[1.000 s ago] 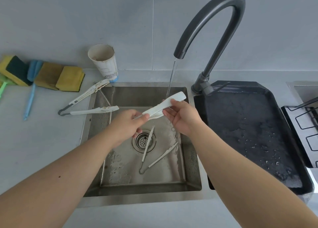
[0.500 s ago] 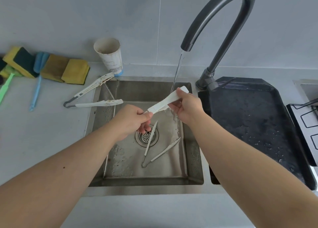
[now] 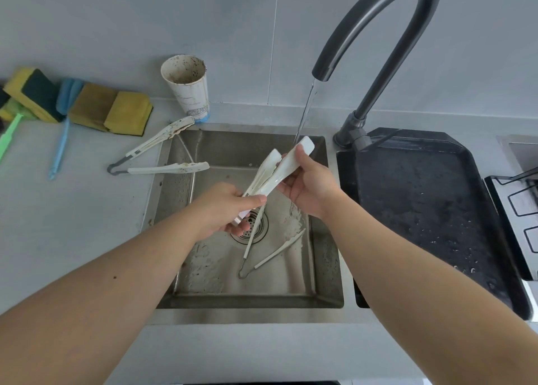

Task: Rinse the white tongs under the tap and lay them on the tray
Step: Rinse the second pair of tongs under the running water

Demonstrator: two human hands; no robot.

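Observation:
Over the steel sink (image 3: 326, 271) I hold a pair of white tongs (image 3: 272, 175), their two arms spread apart. My left hand (image 3: 225, 210) grips the hinge end low down. My right hand (image 3: 305, 184) holds one arm near its tip, thumb on top. The tip sits right at the water stream falling from the dark curved tap (image 3: 375, 35). The black tray (image 3: 431, 210) lies wet to the right of the sink.
A second pair of white tongs (image 3: 270, 253) lies in the basin over the drain. A soiled third pair (image 3: 158, 154) rests on the sink's left rim. A dirty paper cup (image 3: 187, 88), sponges (image 3: 110, 109) and brushes (image 3: 62, 134) occupy the back left counter. A black rack (image 3: 518, 198) stands far right.
The tongs' arms have spread apart and now stand more upright. Both hands shifted slightly; the tip stays by the water stream.

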